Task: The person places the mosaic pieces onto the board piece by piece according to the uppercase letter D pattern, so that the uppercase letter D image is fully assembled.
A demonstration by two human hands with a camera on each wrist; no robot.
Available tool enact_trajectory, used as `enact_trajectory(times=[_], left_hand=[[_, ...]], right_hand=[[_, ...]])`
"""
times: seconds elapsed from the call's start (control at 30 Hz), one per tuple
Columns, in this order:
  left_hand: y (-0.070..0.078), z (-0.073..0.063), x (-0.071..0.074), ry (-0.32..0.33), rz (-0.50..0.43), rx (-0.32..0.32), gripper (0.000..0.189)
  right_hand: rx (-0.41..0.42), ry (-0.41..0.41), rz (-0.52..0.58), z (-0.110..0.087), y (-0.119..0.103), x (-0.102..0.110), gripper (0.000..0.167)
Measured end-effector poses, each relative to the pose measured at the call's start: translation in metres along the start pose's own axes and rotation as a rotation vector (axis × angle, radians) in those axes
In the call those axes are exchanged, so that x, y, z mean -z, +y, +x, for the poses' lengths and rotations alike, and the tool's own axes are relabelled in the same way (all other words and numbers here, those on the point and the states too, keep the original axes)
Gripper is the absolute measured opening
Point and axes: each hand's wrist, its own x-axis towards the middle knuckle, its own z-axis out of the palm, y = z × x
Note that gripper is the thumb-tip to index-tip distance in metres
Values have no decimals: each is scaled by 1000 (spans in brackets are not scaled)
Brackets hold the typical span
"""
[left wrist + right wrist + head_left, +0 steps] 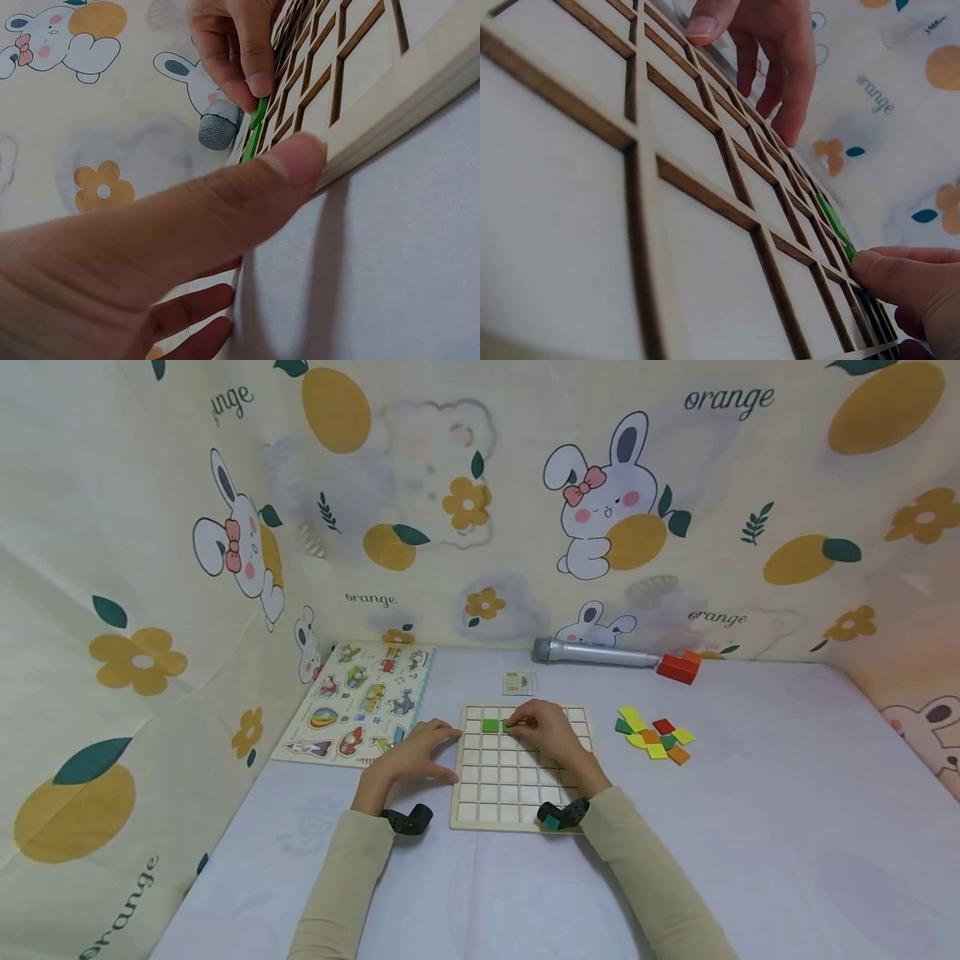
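A wooden grid board point(471, 823) with white square cells lies on the table before me. My left hand point(415, 753) is spread along its left edge, thumb tip and fingertips touching the rim. Over the second row from the top, my right hand point(551, 732) pinches a green square tile point(259, 112) between thumb and fingers. That tile is tilted in the left wrist view, and the fingers partly cover it in the head view. Just left of it, another green tile point(490, 726) sits in a cell of the same row.
Several loose yellow, green, orange and red tiles point(657, 752) lie right of the board. A small patterned card point(519, 682) is behind it. Farther back are a grey microphone point(592, 653) and red blocks point(678, 668). A picture puzzle board point(360, 702) lies at the left.
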Motion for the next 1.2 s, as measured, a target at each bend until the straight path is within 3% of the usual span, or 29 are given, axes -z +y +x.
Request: enact_trajectory(times=[0.77, 1.0, 1.2], left_hand=[[3, -1, -1, 3, -13, 41, 75], [4, -1, -1, 4, -23, 39, 75], [5, -1, -1, 7, -28, 47, 75]], right_hand=[[35, -19, -19, -2, 0, -4, 11], [36, -78, -23, -1, -1, 4, 14], [16, -72, 18, -7, -1, 16, 21]])
